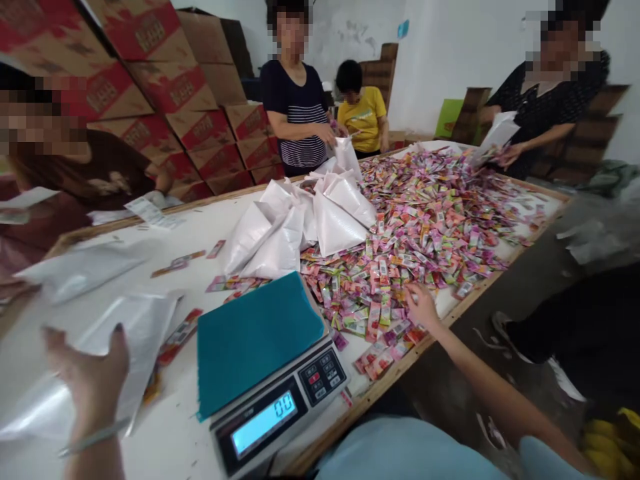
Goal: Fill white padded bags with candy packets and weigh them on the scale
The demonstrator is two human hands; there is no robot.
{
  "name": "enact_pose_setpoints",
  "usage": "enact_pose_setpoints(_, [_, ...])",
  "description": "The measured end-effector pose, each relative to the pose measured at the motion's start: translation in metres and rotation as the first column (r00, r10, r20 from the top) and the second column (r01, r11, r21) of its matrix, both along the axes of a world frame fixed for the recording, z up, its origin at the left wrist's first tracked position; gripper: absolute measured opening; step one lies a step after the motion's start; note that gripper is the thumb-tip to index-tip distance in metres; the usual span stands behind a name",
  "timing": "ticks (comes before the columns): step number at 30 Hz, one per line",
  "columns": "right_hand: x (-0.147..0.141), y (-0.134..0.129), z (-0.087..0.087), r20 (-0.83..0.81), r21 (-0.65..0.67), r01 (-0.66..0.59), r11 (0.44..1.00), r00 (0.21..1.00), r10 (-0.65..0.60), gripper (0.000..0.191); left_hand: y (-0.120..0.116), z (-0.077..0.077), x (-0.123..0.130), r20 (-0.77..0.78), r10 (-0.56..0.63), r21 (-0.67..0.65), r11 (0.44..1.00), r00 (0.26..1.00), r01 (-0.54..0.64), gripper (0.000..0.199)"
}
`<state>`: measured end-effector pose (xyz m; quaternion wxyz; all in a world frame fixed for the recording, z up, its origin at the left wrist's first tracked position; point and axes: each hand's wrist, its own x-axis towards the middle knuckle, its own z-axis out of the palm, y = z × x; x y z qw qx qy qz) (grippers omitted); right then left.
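Note:
My left hand (87, 373) is held over the table at the left, thumb and fingers spread, slightly blurred; nothing shows in its grip. Just behind it lies a white plastic bag (140, 340). At the near edge of a large heap of small colourful sachets (430, 220), my right hand (421, 305) reaches in with fingers bent and apart, touching or just over the sachets. Between my hands stands a digital scale (280, 407) with a teal platform (257, 340); nothing lies on it and its display reads 0.0.
Several filled white bags (340, 213) stand behind the scale. Another white bag (90, 267) lies at the left. Co-workers stand around the wood-edged table (400, 363), one holding a white bag (500, 130) at the right. Red and brown cartons (170, 87) are stacked behind.

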<state>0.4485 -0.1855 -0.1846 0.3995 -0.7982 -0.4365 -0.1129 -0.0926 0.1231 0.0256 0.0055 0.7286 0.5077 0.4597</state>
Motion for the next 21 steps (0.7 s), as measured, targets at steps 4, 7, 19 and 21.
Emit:
enact_pose_setpoints(4, [0.052,0.090,0.049,0.064,-0.047,-0.069,0.997,0.995,0.072,0.038,0.004,-0.031,0.006,0.025,0.069,-0.013,0.998,0.997,-0.069,0.097])
enact_pose_setpoints(7, [0.088,0.196,0.100,0.136,-0.097,-0.104,0.990,0.984,0.116,0.047,-0.028,-0.030,0.011,0.003,0.083,0.018,0.996,0.997,-0.083,0.093])
enact_pose_setpoints(19, [0.141,0.347,0.210,0.365,-0.433,-0.160,0.887,0.868,0.335,0.019,-0.081,-0.017,0.019,-0.079,0.115,0.106,0.989,0.990,-0.106,0.082])
enact_pose_setpoints(21, [0.145,0.313,0.234,0.421,-0.436,-0.132,0.890,0.844,0.331,0.020,-0.085,-0.019,0.024,-0.043,0.084,0.129,0.989,0.996,-0.077,0.079])
